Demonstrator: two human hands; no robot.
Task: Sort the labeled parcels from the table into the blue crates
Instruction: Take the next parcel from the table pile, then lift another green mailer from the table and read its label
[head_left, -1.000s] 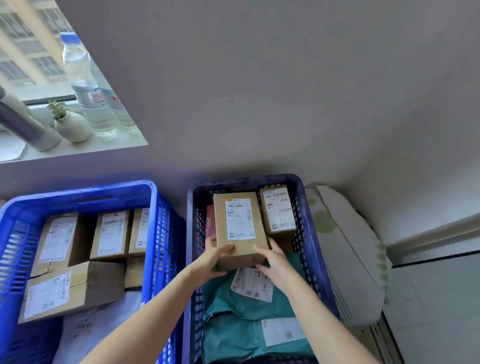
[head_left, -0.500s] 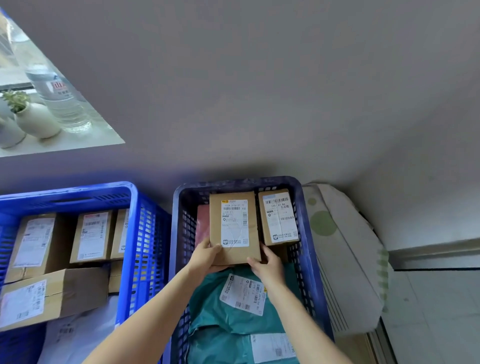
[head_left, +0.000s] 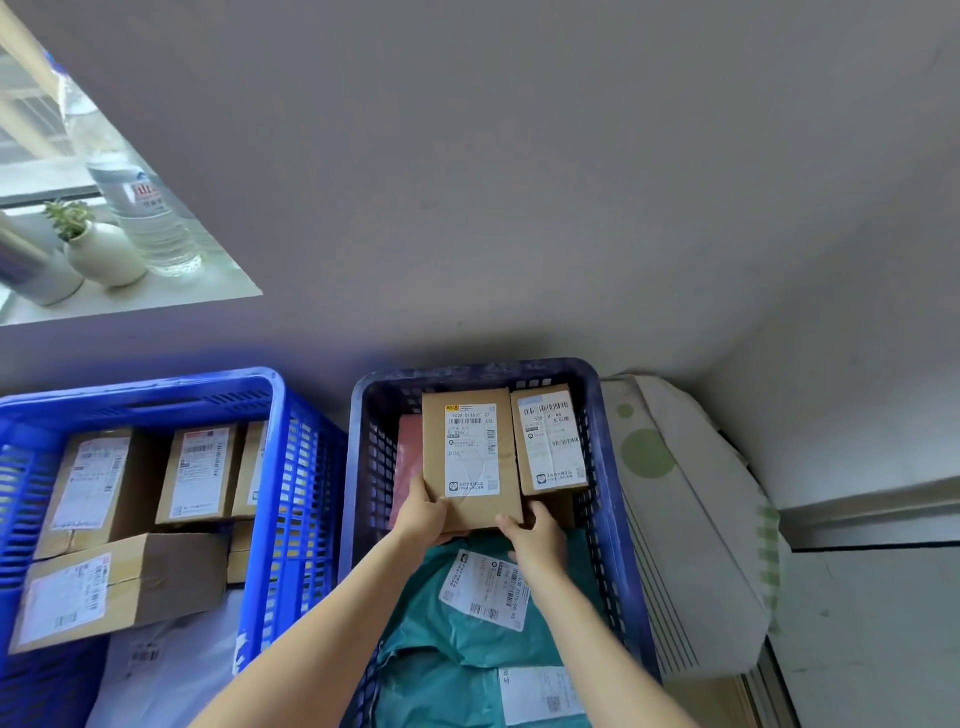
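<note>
**Cardboard box held in the right crate**

The left hand and right hand pinch the box's near corners, likely to set it flat, label up, beside a second box and past the green mailers. The left crate stands alongside, below a grey wall and a sill.

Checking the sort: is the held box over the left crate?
No, the left hand and right hand hold the cardboard box over the right crate, beside another labelled box.
</note>
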